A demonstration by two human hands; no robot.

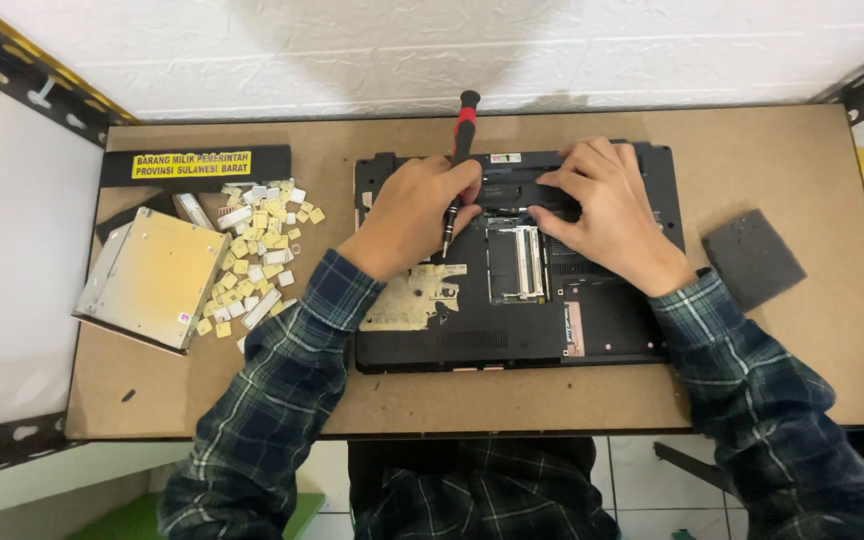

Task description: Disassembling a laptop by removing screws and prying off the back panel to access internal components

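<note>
Left hand: grips a red-and-black screwdriver, tip down on the upturned laptop.
Right hand: empty, fingers curled, pressing the laptop's open bay.

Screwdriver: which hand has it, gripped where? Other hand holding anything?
The left hand holds the screwdriver around its lower shaft, with the tip down on the laptop. The right hand grips nothing; its fingers press on the laptop.

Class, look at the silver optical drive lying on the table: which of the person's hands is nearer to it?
Left. The left hand, holding the screwdriver, is on the laptop's near side to the optical drive; the right hand lies farther across the laptop.
</note>
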